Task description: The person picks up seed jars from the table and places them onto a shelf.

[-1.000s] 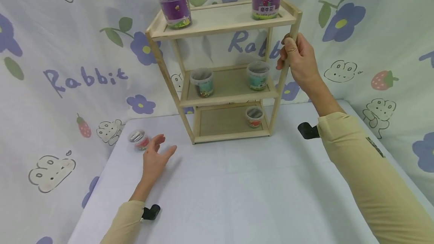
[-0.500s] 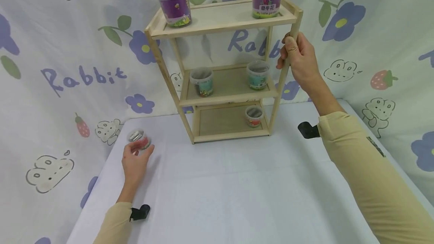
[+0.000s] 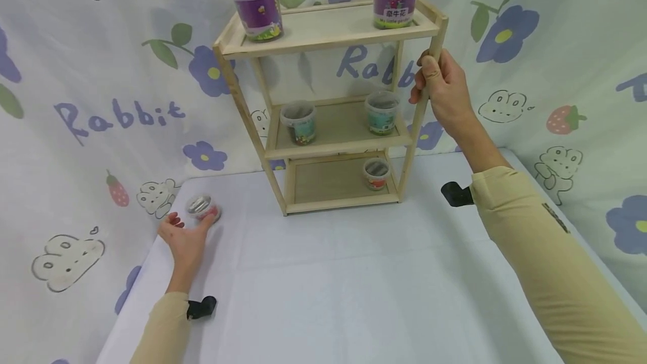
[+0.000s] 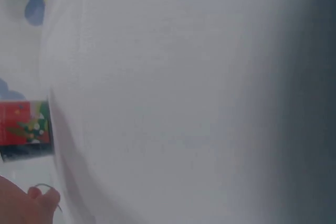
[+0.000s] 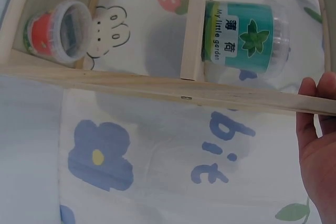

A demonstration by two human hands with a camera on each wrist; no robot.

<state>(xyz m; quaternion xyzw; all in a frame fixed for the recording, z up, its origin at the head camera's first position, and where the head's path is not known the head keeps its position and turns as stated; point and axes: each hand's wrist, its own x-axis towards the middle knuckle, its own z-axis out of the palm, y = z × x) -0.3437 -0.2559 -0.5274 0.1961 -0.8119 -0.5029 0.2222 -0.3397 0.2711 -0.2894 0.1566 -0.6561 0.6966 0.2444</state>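
Note:
A small clear-lidded plastic tub with a red label (image 3: 199, 204) stands on the white cloth, left of the shelf. My left hand (image 3: 185, 245) is just in front of it, thumb and fingers spread apart, the thumb at its near right side. In the left wrist view the red tub (image 4: 25, 124) is upright, partly cut off by the frame edge; a gap shows between it and the fingertips. My right hand (image 3: 446, 91) grips the right front post of a three-tier wooden shelf (image 3: 328, 24). The right wrist view shows fingers and palm (image 5: 321, 153) round that post.
Two purple-labelled tubs, left (image 3: 260, 14) and right (image 3: 395, 1), stand on the top tier. On the middle tier are two teal-labelled tubs, left (image 3: 299, 123) and right (image 3: 381, 114). Another small red tub (image 3: 376, 174) sits at the bottom right. A printed cloth (image 3: 116, 145) hangs behind.
My left hand has moved left from the right of the red tub to in front of it, passing partly over it. The right hand stays on the shelf post.

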